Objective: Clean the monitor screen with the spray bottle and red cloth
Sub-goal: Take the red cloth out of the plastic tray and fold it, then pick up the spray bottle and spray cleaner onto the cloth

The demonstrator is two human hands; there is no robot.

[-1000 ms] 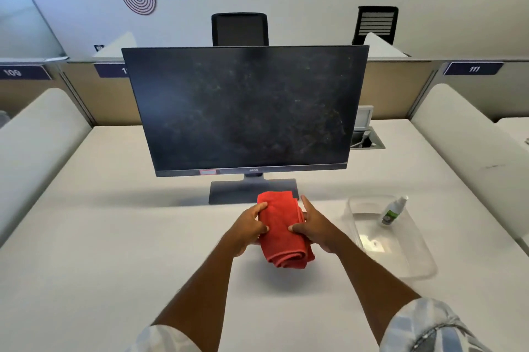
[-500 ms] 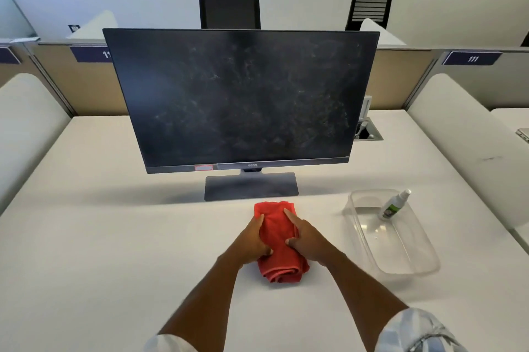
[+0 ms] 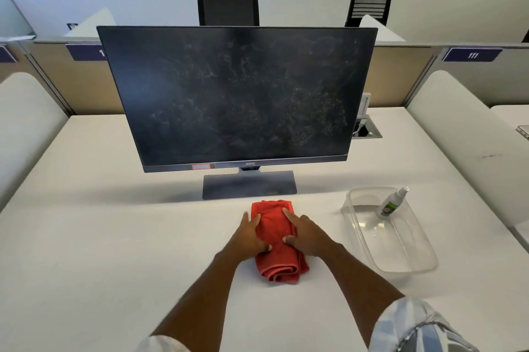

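A dark monitor [image 3: 237, 94] stands on the white desk, its screen covered in pale smudges and specks. In front of its base lies a folded red cloth [image 3: 276, 240]. My left hand [image 3: 250, 237] presses on the cloth's left side and my right hand [image 3: 305, 233] on its right side, fingers spread along the fold and thumbs pinching toward the middle. A small white spray bottle [image 3: 390, 203] with a green label leans inside a clear plastic tray [image 3: 415, 263] to the right of the cloth.
The monitor's flat grey base [image 3: 249, 184] sits just behind the cloth. A cable port [image 3: 366, 131] is set into the desk at the right of the screen. Padded white dividers [image 3: 469, 134] flank the desk. Two black chairs stand beyond the partition.
The cloth has come down from slightly lifted to lying flat on the desk. Both hands have flattened onto its sides. The view has moved closer to the monitor.
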